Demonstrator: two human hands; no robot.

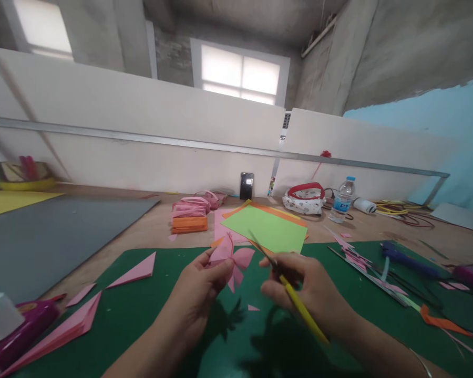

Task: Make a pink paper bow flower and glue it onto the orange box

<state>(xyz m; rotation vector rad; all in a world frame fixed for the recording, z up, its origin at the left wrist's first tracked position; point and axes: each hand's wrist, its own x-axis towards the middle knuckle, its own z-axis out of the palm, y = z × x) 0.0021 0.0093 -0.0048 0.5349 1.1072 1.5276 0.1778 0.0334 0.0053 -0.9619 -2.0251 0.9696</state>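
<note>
Between the thumb and fingers of my left hand (203, 286) is a pink paper flower (242, 258) with several petals spread apart. My right hand (305, 283) grips a pair of scissors (295, 300) with yellow handles, the dark blades pointing up and left toward the flower without touching it. Below the hands, a small pink scrap (253, 307) lies on the green cutting mat (165, 273). Folded pink paper triangles (136, 270) rest to the left of my left hand.
Ahead lie lime-green sheets (271, 228) and pink and orange paper bundles (189, 224). A phone (246, 186), cloth pouch (304, 199) and water bottle (342, 200) stand along the back. Purple glue gun (19, 333) at left; blue glue gun (410, 261), cords and paper strips at right.
</note>
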